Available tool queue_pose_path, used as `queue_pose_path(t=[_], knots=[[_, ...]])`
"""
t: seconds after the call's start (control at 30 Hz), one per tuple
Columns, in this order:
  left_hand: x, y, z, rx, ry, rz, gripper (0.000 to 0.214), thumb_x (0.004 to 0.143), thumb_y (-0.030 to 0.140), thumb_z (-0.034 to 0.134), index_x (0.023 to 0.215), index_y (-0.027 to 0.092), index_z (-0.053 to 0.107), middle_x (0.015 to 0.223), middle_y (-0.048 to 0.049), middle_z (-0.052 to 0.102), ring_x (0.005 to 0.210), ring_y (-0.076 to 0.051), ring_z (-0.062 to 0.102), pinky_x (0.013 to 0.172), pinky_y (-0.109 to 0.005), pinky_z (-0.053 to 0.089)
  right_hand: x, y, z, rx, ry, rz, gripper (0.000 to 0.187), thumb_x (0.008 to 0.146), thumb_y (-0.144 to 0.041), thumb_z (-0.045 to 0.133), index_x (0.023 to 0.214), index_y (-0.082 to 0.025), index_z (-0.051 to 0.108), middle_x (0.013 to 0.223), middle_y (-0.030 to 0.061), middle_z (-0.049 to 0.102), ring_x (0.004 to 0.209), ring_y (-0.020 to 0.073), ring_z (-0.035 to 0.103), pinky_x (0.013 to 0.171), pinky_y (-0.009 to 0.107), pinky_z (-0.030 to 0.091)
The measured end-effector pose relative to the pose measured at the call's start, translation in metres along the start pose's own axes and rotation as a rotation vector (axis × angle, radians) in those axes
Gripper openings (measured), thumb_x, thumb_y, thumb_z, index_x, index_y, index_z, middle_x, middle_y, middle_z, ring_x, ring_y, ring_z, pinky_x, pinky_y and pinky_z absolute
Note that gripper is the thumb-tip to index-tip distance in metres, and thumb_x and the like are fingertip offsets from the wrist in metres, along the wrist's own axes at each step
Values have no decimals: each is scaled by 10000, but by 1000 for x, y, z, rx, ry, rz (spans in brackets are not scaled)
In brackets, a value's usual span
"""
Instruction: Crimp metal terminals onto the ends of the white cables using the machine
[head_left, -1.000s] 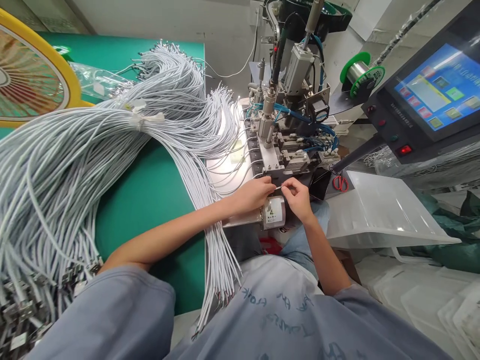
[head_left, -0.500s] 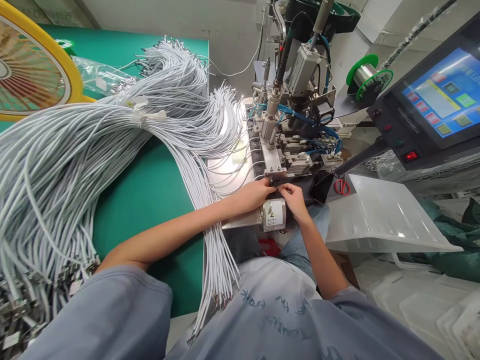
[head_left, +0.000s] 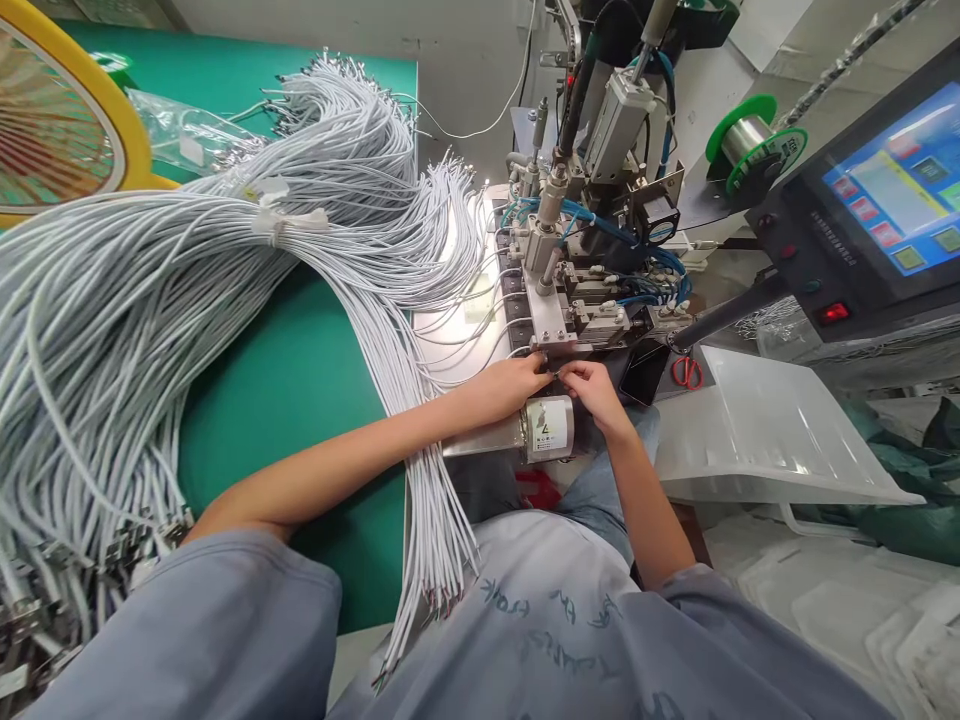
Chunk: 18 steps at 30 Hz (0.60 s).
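Note:
My left hand [head_left: 514, 386] and my right hand [head_left: 596, 391] meet fingertip to fingertip at the front edge of a small bench machine [head_left: 581, 265]. Both pinch a thin wire end [head_left: 556, 374], too small to make out clearly, just below the machine's metal clamp block [head_left: 547, 318]. A grey cylinder with a warning label [head_left: 550, 428] sits right under my hands. White cables [head_left: 480, 335] run from the machine's left side across a lit plate. A big bundle of white cables [head_left: 150, 290] lies on the green table [head_left: 300, 380] to my left.
A touchscreen panel [head_left: 892, 190] with a red switch stands at the right. Red-handled scissors [head_left: 685, 371] and a dark phone [head_left: 643, 372] lie beside the machine. A white plastic tray [head_left: 772, 430] slopes at the right. A solder spool [head_left: 754, 135] sits behind. A yellow-rimmed fan [head_left: 60, 120] is far left.
My two hands have drawn closer together and edged up toward the machine's front edge. The view has shifted slightly.

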<state>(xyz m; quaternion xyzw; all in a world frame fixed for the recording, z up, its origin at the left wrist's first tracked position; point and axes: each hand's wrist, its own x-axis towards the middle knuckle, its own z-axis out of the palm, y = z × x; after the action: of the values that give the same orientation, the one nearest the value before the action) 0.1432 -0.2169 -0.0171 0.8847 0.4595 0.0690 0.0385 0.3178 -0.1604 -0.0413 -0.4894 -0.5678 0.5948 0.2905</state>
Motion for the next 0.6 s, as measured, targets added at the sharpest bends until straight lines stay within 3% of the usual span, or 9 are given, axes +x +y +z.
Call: queue_pose_path(t=[0.17, 0.4, 0.6], knots=[[1, 0, -2, -47, -6, -19, 336, 857, 62, 428, 1134, 129, 605, 923, -101, 577, 767, -178, 609, 641, -264, 472, -3, 0, -1, -33, 5, -30, 126, 577, -303, 595, 600, -180, 615, 606, -8, 579, 564, 111, 463, 524, 248, 359], [0, -2, 0, -44, 19, 20, 294, 874, 82, 439, 1115, 120, 604, 936, -105, 572, 795, -176, 618, 662, -260, 484, 5, 0, -4, -3, -60, 105, 135, 544, -300, 587, 597, -176, 602, 519, -36, 496, 506, 88, 397, 463, 229, 287], [2, 2, -7, 5, -16, 28, 307, 887, 72, 414, 1148, 95, 574, 964, -121, 570, 833, -184, 624, 670, -263, 487, 4, 3, -5, 58, -101, 152, 140, 543, -292, 623, 618, -178, 591, 528, -45, 485, 509, 82, 408, 462, 218, 317]])
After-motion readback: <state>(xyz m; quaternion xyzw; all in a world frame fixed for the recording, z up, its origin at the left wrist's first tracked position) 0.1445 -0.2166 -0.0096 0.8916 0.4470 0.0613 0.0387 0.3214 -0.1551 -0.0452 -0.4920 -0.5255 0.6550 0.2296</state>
